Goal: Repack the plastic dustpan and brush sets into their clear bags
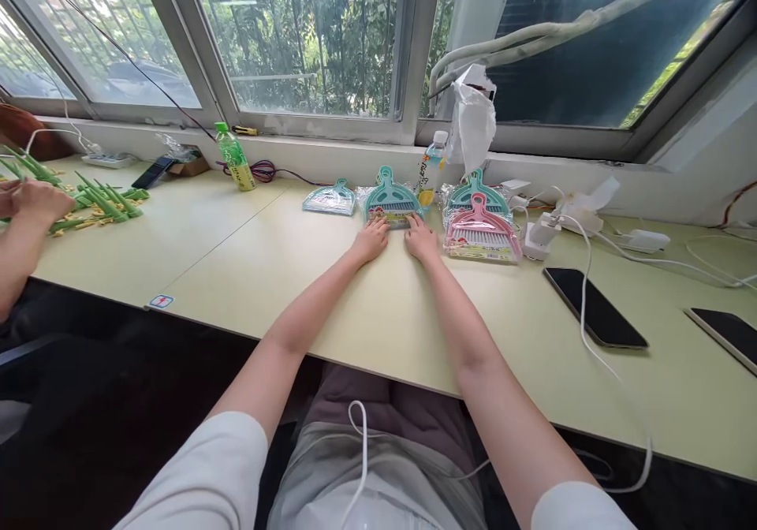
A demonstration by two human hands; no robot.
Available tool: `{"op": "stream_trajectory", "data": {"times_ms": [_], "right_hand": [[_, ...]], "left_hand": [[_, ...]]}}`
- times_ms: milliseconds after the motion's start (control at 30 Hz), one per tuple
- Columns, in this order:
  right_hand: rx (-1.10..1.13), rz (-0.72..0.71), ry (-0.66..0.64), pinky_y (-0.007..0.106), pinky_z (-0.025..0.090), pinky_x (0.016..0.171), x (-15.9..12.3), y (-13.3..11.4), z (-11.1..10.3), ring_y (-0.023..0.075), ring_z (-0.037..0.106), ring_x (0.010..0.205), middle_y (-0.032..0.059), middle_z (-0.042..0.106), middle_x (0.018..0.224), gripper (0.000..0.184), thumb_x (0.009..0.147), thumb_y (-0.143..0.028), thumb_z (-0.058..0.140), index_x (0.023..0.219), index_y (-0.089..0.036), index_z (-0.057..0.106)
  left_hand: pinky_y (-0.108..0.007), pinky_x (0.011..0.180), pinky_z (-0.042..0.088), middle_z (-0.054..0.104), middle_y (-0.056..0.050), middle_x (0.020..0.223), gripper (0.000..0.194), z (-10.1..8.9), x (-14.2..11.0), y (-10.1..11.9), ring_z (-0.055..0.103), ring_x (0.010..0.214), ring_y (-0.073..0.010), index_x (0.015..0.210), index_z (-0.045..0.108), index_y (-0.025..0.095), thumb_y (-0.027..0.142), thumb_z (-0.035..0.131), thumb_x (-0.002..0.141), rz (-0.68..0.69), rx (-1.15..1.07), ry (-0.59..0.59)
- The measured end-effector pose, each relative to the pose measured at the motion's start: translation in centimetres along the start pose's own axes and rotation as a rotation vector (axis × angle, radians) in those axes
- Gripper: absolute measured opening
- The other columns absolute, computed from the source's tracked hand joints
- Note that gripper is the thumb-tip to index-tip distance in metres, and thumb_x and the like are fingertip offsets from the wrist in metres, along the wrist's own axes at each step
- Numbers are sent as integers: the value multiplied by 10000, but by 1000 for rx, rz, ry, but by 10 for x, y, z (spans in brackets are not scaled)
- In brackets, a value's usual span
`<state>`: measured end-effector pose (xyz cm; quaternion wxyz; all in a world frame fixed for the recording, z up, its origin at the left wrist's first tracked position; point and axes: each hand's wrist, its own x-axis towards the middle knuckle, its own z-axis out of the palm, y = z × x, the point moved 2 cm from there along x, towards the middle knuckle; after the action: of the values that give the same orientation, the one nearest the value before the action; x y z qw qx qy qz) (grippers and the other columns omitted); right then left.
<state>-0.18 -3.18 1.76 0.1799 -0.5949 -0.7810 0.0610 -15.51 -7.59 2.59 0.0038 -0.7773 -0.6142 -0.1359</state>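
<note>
A teal mini dustpan and brush set (387, 197) in clear wrap lies toward the back of the table in front of me. My left hand (371, 238) has its fingers over the near left edge of the packet. At the near right corner, my right hand (421, 238) grips the same packet, fingers bent over its edge. To the left lies a teal dustpan (330, 199) in clear wrap. On the right, a pink dustpan and brush set (482, 234) overlaps another teal set (473, 187), both wrapped.
Behind the packets stand a clear drink bottle (433, 163) and crumpled white paper (475, 120). White chargers (539, 237), a cable and a phone (594, 307) lie right. A green bottle (235, 159) stands left; another person's hands (35, 199) are near green stalks (106, 199).
</note>
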Motion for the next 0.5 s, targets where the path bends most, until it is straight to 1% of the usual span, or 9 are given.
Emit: {"op": "stream_trajectory", "data": {"times_ms": [67,167,233,333,433,500], "right_hand": [[7,9,-14,582,279,1169,3,2,1,227,317,1470,73,226,1657,597,944,-242,273,1540,-232,307],[34,29,-33,629,196,1191,11,4,3,219,277,1492,59,205,1663,603,950,-249,251,1552,-242,272],[51,33,-44,645,161,1195,17,6,4,217,240,1508,55,188,1667,607,952,-252,244,1559,-237,258],[72,33,-44,665,146,1190,27,9,6,232,227,1511,62,185,1668,610,951,-250,248,1561,-226,264],[79,33,-42,681,146,1183,36,13,7,249,262,1495,74,206,1661,613,948,-251,257,1560,-218,268],[66,26,-32,680,164,1181,41,16,7,258,286,1483,87,229,1653,610,947,-257,268,1556,-210,277]], "left_hand": [[-419,1280,219,285,-56,1630,511,1,2,-3,258,1519,-233,1431,469,160,227,367,935,0,-2,-2],[-362,1271,247,360,-85,1594,499,2,7,-8,306,1497,-215,1399,501,128,206,382,921,22,-13,36],[-336,1258,272,408,-110,1560,486,3,13,-11,348,1471,-210,1364,527,102,178,385,906,45,-20,69],[-374,1251,289,438,-133,1530,472,5,25,-16,377,1448,-226,1334,546,101,157,396,890,78,-22,103],[-394,1245,296,452,-147,1513,461,9,35,-17,391,1431,-236,1313,559,97,142,389,887,111,-12,120],[-395,1233,313,451,-146,1512,457,12,40,-17,398,1421,-248,1304,565,88,136,371,893,109,-6,123]]}}
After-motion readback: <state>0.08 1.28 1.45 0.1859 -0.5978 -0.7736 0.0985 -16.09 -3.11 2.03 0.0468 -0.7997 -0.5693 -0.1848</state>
